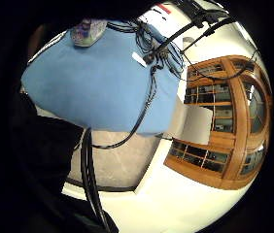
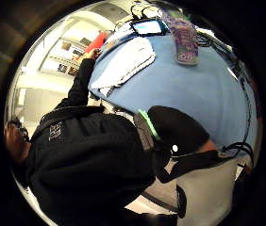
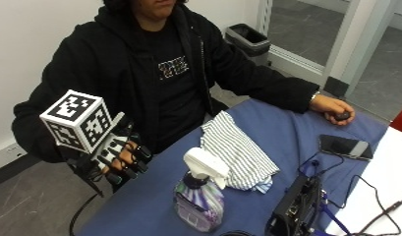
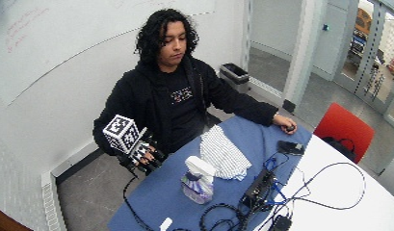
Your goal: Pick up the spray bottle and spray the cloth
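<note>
The spray bottle (image 3: 200,194) stands upright on the worktop (image 3: 279,142), near the gloved right hand (image 3: 122,160), whose loosely curled fingers (image 3: 136,156) hold nothing.

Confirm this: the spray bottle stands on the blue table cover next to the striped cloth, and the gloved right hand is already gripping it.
Not gripping. In the outside view the gloved right hand hangs off the table's edge, holding nothing, apart from the spray bottle, which does stand on the blue table cover beside the striped cloth.
</note>
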{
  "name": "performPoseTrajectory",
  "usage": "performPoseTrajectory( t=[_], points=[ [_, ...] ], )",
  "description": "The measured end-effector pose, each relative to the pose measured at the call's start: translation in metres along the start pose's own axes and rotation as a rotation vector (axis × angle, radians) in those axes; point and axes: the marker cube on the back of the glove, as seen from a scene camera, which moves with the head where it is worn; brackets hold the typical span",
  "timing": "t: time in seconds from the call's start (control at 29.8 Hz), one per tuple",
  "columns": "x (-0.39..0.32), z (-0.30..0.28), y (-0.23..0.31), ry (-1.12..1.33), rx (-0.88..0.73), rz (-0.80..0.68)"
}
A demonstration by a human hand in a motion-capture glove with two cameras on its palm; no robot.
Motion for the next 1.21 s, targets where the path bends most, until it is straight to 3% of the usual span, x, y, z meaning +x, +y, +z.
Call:
performPoseTrajectory(
  t=[0.84, 1.21],
  points=[
    [0.046, -0.011, -0.126, -0.183, 0.060, 0.026],
    [0.045, -0.001, -0.181, -0.636, 0.117, 0.064]
  ],
)
